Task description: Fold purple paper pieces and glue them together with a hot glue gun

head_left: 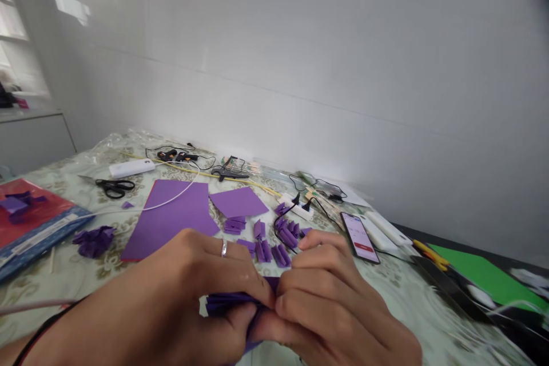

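Observation:
Between my two hands is a folded piece of purple paper (229, 302), its layers stacked at the left side. My left hand (193, 291), with a ring on one finger, pinches it between thumb and fingers. My right hand (330, 297) is closed on the same paper, thumb tip against the left one; much of the paper is hidden behind the fingers. Just beyond lie several small folded purple paper pieces (281, 254). A large purple sheet (171, 211) and a smaller purple sheet (239, 202) lie flat behind my left hand.
Scissors (115, 186), crumpled purple paper (94, 240) and a red and blue packet (38, 223) are at left. Glue guns (176, 156) and a power strip (297, 206) with cords lie toward the wall. At right are a phone (359, 237), a yellow-handled tool (431, 254) and green sheet (489, 274).

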### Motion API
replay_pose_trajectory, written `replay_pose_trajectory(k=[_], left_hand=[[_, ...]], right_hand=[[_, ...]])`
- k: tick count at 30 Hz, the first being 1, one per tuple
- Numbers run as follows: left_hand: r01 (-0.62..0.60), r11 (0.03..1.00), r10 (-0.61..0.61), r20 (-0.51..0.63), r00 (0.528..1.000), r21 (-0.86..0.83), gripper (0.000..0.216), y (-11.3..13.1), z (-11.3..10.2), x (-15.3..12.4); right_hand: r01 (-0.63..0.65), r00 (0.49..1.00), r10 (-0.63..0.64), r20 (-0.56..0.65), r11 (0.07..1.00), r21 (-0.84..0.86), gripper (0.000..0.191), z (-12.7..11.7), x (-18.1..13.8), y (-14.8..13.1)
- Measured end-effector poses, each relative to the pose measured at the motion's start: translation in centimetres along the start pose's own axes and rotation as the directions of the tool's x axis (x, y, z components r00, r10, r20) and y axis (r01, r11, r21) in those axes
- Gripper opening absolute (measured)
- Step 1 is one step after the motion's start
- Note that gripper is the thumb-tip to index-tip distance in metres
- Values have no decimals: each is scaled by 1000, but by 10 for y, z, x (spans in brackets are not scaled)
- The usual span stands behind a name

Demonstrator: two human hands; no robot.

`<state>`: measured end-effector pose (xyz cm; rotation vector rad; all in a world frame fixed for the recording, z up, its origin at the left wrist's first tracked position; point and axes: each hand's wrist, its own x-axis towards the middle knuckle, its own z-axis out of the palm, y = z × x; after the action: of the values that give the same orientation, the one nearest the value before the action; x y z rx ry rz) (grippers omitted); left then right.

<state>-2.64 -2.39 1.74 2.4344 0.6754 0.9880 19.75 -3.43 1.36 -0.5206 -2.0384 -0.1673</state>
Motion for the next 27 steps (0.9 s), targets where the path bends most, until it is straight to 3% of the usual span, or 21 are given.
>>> replay_pose_trajectory(k=[7,15,21,27], left_hand=[[-8,994,10,17,1000,-109,17,1,-3,6],[25,994,-22,32,999,-109,26,1,-3,3],[86,981,-64,127,990,-173,34,2,-5,4],[24,976,-8,71,997,-218,26,0,1,5]], right_hand=[[-39,997,42,-64,998,54,16,7,-3,-6],[-34,997,26,72,993,112,14,-1,1,1],[-94,987,66,144,977,194,16,-7,-1,5],[-92,984,58,166,975,201,15,-10,-4,3]])
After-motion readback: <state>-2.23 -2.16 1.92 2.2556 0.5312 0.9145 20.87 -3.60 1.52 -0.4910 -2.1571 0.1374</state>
